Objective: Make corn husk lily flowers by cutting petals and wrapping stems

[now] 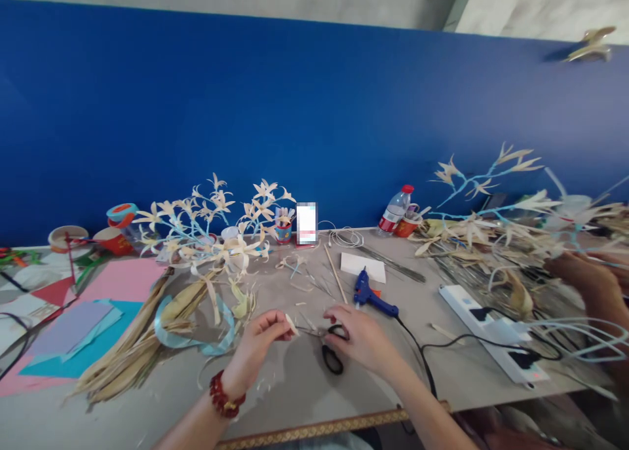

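one pale husk-like piece (291,324) above the desk (289,397), pinched in the left grip (261,335); judged light, soft, easily torn, so best held near one end. right grip (362,338) closed on black-handled scissors (333,361), blades toward the piece.

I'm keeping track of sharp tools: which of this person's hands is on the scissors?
The right hand, bare-wristed, on the black-handled scissors; the left hand, wearing the red beaded bracelet, pinches a pale piece.
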{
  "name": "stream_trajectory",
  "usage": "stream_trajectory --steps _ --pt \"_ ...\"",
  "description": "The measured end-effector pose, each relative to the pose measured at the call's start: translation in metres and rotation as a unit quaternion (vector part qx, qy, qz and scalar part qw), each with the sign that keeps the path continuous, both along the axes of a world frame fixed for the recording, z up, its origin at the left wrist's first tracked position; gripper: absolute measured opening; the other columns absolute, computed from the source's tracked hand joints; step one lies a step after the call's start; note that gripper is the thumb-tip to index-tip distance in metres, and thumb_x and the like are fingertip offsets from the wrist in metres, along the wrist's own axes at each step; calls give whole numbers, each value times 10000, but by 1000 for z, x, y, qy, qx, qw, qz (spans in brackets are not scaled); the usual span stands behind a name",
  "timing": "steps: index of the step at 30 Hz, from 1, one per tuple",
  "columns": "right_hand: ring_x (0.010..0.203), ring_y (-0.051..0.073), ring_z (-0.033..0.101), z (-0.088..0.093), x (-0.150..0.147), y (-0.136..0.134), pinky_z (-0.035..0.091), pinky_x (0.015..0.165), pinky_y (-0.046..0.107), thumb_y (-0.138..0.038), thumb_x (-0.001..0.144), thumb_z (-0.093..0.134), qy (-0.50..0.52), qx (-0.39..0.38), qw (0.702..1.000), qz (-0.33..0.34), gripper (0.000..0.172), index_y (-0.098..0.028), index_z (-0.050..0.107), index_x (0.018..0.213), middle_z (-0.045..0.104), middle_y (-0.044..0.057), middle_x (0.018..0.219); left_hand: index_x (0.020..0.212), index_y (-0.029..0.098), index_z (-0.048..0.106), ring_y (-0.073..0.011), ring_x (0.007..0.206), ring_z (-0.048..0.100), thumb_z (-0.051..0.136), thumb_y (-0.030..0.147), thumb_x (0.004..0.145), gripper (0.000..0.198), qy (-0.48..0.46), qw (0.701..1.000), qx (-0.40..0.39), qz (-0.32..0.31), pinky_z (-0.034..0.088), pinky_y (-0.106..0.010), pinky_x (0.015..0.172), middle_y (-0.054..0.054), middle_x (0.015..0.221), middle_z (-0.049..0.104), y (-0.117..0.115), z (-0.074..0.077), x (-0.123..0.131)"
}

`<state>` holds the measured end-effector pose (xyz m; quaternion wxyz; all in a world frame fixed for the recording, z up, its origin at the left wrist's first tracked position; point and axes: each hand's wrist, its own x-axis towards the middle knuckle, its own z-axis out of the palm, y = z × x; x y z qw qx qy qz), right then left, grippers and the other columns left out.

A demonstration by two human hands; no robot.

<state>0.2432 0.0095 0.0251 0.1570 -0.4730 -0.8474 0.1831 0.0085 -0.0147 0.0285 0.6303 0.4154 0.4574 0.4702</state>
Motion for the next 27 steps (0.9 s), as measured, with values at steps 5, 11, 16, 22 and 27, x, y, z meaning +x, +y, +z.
stream_trajectory --steps 5,11,16,22,27 --pt "994 207 598 1 -35 10 461 807 295 -152 889 518 52 196 970 136 285 -265 575 1144 643 53 1151 693 152 635 -114 644 536 715 263 704 137 -107 993 -54 -9 427 -240 660 3 683 607 12 -12 5" --pt "779 180 615 -14 -52 32 486 686 268 -202 916 510 76 284 940 174 121 -212 617 971 703 53 906 629 148 587 -97 565 494 711 246 695 171 -145 988 -57 -16 391 -228 582 24 592 544 20 -20 4" --pt "758 170 637 -23 -56 33 484 681 262 -222 917 522 108 287 935 176 107 -216 626 939 704 60 851 667 145 602 -107 606 507 693 252 713 148 -135 990 -48 -3 399 -228 599 9 642 553 24 -28 3" --pt "586 133 595 -41 -57 30 463 554 218 -274 914 518 324 30 945 37 159 -198 627 828 653 10 689 891 166 645 -127 683 524 594 278 822 141 37 996 69 50 406 -235 660 -3 738 590 20 -34 3" --pt "521 110 554 -44 -59 30 433 484 197 -328 880 564 373 -113 921 0 187 -178 629 788 624 2 672 824 156 618 -127 694 492 566 296 850 152 136 981 138 13 394 -226 640 -6 743 564 18 -38 6"
